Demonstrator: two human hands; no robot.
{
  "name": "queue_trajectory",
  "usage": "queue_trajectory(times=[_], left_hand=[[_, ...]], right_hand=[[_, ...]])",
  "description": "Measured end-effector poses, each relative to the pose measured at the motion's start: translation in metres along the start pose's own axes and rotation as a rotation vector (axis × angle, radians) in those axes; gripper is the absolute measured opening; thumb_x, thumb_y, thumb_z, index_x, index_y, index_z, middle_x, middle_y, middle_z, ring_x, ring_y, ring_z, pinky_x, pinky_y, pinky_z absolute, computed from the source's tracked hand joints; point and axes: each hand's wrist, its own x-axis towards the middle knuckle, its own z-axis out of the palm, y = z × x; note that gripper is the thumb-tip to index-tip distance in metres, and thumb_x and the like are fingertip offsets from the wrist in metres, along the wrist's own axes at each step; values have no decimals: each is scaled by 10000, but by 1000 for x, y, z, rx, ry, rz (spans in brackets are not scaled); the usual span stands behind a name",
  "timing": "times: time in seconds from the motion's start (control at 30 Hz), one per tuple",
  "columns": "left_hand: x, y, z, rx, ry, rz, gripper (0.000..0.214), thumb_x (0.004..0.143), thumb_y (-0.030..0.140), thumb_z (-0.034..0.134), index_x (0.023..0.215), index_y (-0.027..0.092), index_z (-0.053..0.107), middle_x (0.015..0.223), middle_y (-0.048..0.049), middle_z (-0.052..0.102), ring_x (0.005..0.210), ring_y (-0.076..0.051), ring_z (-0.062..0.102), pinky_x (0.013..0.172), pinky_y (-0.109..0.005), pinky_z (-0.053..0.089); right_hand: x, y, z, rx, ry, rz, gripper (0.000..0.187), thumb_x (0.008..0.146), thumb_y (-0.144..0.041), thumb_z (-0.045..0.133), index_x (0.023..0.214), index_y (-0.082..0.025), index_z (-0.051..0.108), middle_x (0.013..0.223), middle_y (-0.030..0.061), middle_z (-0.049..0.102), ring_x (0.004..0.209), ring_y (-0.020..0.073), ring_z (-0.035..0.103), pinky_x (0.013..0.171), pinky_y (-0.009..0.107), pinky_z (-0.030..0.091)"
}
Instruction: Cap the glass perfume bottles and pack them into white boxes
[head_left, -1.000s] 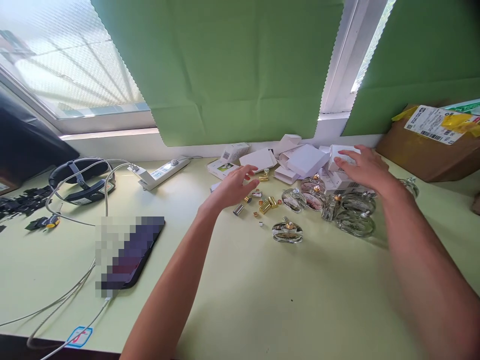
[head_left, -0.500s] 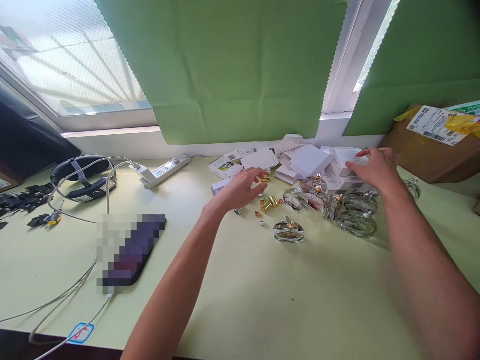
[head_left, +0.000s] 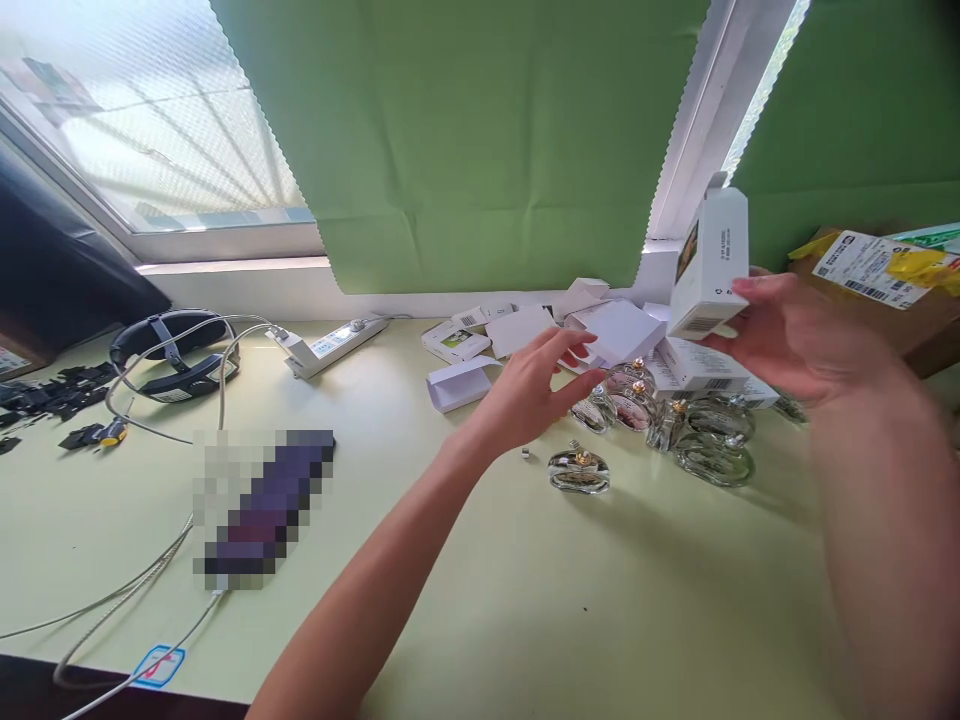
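A white cardboard box (head_left: pixel 718 262) with printed sides is raised above the pile at the right, its top flap up. My right hand (head_left: pixel 795 335) grips its lower end between thumb and fingers. My left hand (head_left: pixel 536 385) hovers with fingers apart over the middle of the table, holding nothing; it hides small parts beneath it. Beside it lie several glass bottles, among them a pinkish one (head_left: pixel 630 400) and a greenish one (head_left: pixel 714 458). Nearer to me, a glass bottle (head_left: pixel 579 470) with a gold-coloured neck stands alone, close to a small metal ring (head_left: pixel 525 454).
White boxes (head_left: pixel 619 328) are heaped by the window sill, one open box (head_left: pixel 459 385) at their left. A power strip (head_left: pixel 334 343), a black headset (head_left: pixel 172 355) and a cabled phone (head_left: pixel 274 500) occupy the left. A brown carton (head_left: pixel 900 310) stands far right.
My right hand has taken a white box from the pile and lifted it up. My left hand has moved right, toward the bottles.
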Motion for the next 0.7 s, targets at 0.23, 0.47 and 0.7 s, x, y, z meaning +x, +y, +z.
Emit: queue_trajectory(times=[0.23,0.47,0.7], left_hand=[[0,-3,23,63,408,68,257,865,291,693,999,238,480,1016,-24,567,942,-152,571,818,-323,532],[-3,-9,33,163,573,149,281,918,241,620,1146,269,458,1107,-60,562,1055,-193,552,859,-376,517],[-5,-9,40,201,609,224,404,934,248,603,1302,314,449,1200,-80,498,1126,-204,525,910,-384,506]], right_hand=[[-18,-27,81,765,-357,27,474,856,-344,522,1329,-374,496,1371,16,562,1175,256,567,895,426,535],[-14,-12,85,558,-316,-68,409,856,-479,488,1244,-375,569,1365,-2,564,1277,272,517,997,488,501],[-15,-12,87,580,-337,-101,398,840,-531,520,1208,-397,588,1370,-10,576,1222,287,566,942,534,532]])
